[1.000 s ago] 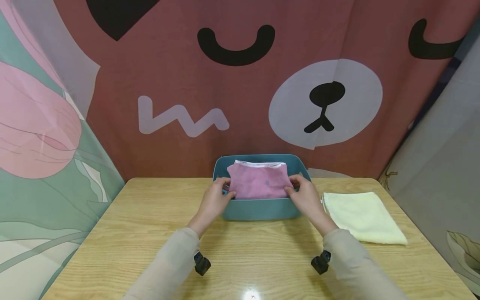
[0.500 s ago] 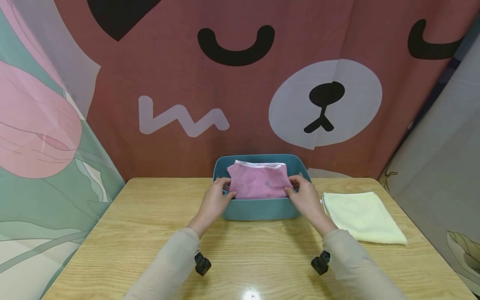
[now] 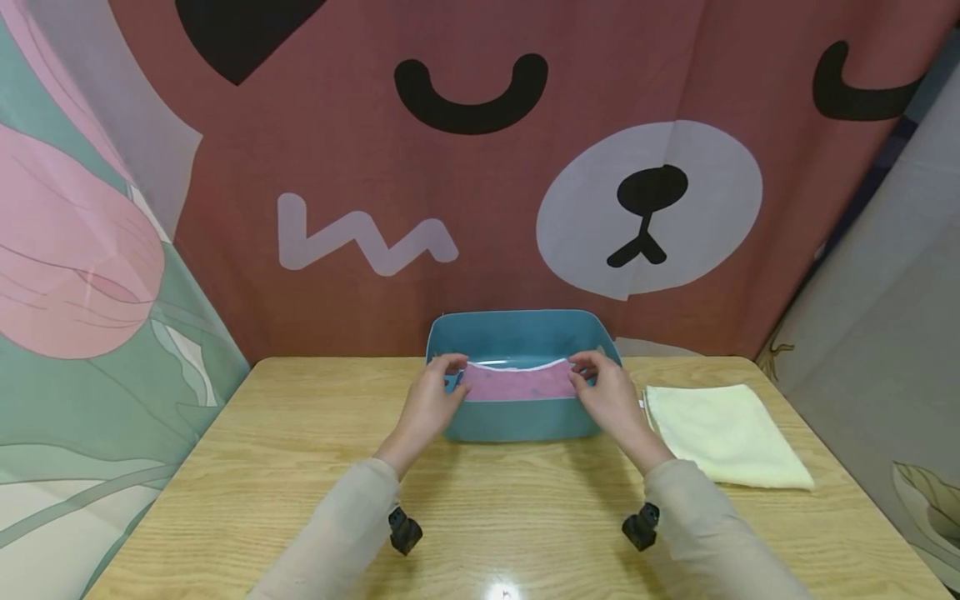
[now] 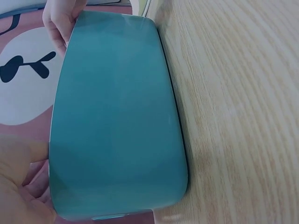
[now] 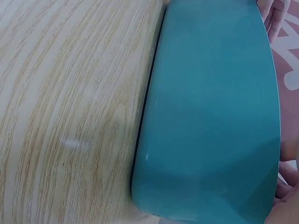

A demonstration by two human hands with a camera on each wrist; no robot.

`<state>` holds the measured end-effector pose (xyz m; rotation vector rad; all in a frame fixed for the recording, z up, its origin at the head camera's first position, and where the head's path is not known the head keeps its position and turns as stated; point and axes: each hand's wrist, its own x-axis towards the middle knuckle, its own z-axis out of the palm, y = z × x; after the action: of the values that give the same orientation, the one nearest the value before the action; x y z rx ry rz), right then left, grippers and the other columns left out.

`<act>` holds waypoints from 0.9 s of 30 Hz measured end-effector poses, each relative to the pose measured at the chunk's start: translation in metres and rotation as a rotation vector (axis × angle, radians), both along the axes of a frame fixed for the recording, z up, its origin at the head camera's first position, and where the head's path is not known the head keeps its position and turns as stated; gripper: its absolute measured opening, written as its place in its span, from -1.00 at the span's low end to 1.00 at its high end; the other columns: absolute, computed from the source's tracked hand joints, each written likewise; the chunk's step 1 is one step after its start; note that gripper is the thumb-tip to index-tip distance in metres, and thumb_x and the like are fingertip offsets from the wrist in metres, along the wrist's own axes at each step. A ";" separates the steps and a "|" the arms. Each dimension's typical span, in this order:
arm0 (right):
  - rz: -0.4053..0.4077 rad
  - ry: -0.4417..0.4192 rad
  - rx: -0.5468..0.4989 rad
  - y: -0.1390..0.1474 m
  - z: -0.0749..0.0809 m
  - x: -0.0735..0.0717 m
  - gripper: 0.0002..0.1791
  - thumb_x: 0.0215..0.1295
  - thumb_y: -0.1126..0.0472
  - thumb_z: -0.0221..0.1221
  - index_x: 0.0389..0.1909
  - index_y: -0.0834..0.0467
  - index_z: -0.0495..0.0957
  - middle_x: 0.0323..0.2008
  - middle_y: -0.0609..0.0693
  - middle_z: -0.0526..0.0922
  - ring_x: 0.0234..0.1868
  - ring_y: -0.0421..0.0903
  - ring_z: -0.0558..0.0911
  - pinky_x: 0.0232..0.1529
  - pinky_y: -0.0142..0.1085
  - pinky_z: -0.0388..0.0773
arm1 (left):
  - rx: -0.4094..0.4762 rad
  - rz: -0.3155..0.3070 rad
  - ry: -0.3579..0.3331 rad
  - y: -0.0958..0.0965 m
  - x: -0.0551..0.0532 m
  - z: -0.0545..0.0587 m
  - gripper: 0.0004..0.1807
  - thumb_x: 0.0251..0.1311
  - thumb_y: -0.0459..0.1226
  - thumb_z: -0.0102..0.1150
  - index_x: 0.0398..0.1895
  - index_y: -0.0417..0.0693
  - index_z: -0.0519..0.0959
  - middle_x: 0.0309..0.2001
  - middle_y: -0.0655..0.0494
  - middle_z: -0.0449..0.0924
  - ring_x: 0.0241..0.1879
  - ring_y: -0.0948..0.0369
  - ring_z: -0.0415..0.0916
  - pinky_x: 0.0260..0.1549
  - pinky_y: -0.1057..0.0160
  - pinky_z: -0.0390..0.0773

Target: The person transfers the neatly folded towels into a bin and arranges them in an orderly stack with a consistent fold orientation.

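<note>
A folded pink cloth (image 3: 517, 384) with a white edge sits low in a teal plastic bin (image 3: 525, 422) at the back of the table. My left hand (image 3: 429, 400) pinches its left edge between thumb and fingers. On the other side, my right hand (image 3: 613, 402) grips the right edge the same way. Both hands reach over the bin's front rim, which hides the cloth's lower part. In the left wrist view, the bin's outer wall (image 4: 117, 112) covers the cloth. Likewise, only the wall (image 5: 210, 112) and parts of the hands show in the right wrist view.
A folded pale yellow towel (image 3: 727, 437) lies on the table to the right of the bin. Behind the wooden table (image 3: 300, 467) hangs a curtain (image 3: 360, 317) with a bear print, close to the bin's back.
The pink cloth has gone down and toward the front of the bin, so the bin's back wall and inside now show. Both hands have stayed in nearly the same place.
</note>
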<state>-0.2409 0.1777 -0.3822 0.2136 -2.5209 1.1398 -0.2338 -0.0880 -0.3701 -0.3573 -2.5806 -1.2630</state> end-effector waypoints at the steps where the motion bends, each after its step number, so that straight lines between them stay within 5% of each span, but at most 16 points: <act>1: 0.002 0.001 -0.003 0.000 0.000 0.000 -0.76 0.28 0.38 0.26 -0.04 0.31 0.60 -0.26 0.13 0.67 -0.20 0.07 0.63 -0.28 -0.17 0.53 | 0.003 -0.001 -0.001 0.000 0.000 0.000 -0.61 0.22 -0.42 0.32 0.12 -0.23 0.55 0.04 -0.08 0.58 0.08 0.01 0.52 0.08 0.06 0.52; 12: 0.032 0.036 -0.089 0.002 0.003 0.004 -0.80 0.32 0.42 0.21 -0.05 0.31 0.61 -0.23 0.15 0.67 -0.17 0.06 0.62 -0.20 -0.20 0.54 | 0.031 -0.068 0.054 0.006 0.007 -0.001 -0.66 0.27 -0.38 0.27 0.11 -0.19 0.58 0.06 -0.05 0.59 0.11 -0.01 0.50 0.09 0.00 0.50; 21: 0.028 0.035 -0.141 0.015 0.011 0.023 -0.78 0.38 0.36 0.19 0.00 0.27 0.61 -0.14 0.15 0.69 -0.12 0.03 0.62 -0.16 -0.40 0.49 | 0.015 -0.159 0.044 0.021 0.021 0.007 -0.64 0.34 -0.28 0.21 0.18 -0.09 0.55 0.10 0.05 0.57 0.12 0.07 0.48 0.08 0.03 0.52; 27: -0.002 0.025 -0.144 0.034 0.016 0.032 -0.77 0.42 0.27 0.18 0.02 0.26 0.61 -0.11 0.16 0.69 -0.14 -0.19 0.59 -0.19 -0.53 0.48 | -0.027 -0.201 0.029 0.032 0.028 0.013 -0.62 0.35 -0.24 0.21 0.21 -0.03 0.54 0.12 0.13 0.58 0.14 0.13 0.47 0.09 0.13 0.51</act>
<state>-0.2094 0.2113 -0.3665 0.1861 -2.4041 1.3027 -0.2063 -0.0556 -0.3573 -0.6493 -2.5920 -1.2771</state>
